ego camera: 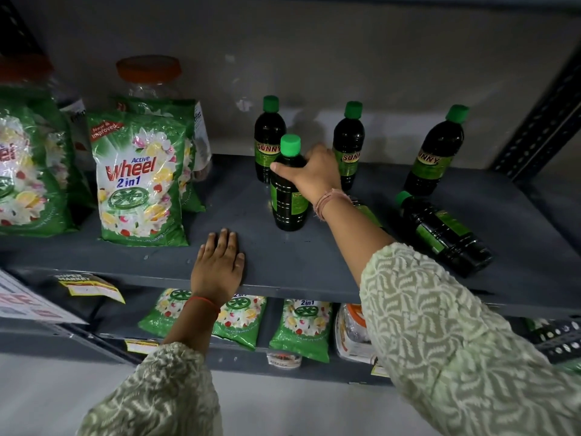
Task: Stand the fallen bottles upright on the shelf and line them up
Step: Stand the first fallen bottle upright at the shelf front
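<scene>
Dark bottles with green caps stand on the grey shelf [283, 262]. My right hand [309, 176] is wrapped around the shoulder of an upright bottle [287, 202] in the middle of the shelf. Three more stand upright behind it: one at the back left [267, 133], one at the back middle [348, 143], one at the back right [435, 155]. A fallen bottle [443, 232] lies on its side at the right, cap pointing left. Another fallen bottle [366, 210] is mostly hidden under my right wrist. My left hand [218, 262] lies flat on the shelf's front edge.
Green detergent packs [138, 180] stand on the left of the shelf, with clear orange-lidded jars [149, 77] behind them. More packs [300, 328] lie on the lower shelf. A perforated metal upright [540, 127] bounds the right side.
</scene>
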Demonstrator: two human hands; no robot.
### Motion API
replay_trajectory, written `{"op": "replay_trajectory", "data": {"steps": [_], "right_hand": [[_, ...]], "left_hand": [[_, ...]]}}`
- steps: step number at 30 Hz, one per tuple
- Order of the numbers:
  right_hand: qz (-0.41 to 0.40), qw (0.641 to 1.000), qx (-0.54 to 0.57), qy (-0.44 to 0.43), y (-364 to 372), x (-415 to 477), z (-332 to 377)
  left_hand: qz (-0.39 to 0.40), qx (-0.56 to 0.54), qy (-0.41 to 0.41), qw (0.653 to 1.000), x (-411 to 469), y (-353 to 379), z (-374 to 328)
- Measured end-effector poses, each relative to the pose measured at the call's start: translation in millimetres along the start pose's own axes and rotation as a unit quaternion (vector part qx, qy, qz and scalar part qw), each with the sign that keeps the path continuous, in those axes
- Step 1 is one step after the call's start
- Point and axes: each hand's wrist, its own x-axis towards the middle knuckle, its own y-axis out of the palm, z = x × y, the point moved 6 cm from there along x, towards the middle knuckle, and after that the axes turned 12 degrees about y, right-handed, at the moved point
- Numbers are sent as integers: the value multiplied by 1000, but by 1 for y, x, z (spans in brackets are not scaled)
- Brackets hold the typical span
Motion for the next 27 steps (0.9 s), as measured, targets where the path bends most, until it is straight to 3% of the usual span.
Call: {"op": "replay_trajectory", "data": {"steps": [5, 10, 15, 20, 27], "right_hand": [[64, 998, -3, 20, 1, 2, 7], [12, 996, -90, -22, 4, -3, 13], [116, 993, -20, 25, 3, -2, 12], [41, 998, -52, -1, -4, -2, 6], [221, 972, 59, 50, -4, 6, -4]], "left_hand": [[1, -4, 4, 1000, -1, -1, 0], [0, -5, 3, 1000, -1, -2, 0], [4, 0, 4, 1000, -1, -2, -1], [7, 2, 2, 1000, -2, -2, -2], [33, -7, 14, 999, 8, -3, -7]]}}
